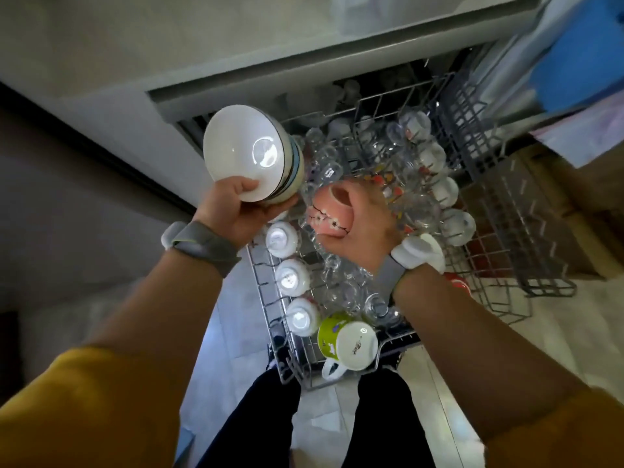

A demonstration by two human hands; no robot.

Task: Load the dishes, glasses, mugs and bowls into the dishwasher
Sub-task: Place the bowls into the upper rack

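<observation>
Here, hands (236,211) gripping bowls (250,153), pink mug (332,211) above rack (270,298)

Fingers of right hand (361,228) hidden behind pink mug (329,212). Glasses (341,285) in rack (270,298) blurred into one clear mass, number untellable. Dishwasher (388,79) interior dark, contents unreadable. Red item (457,285) mostly hidden behind right wrist. Blue object (584,52) cut off at right edge.
</observation>
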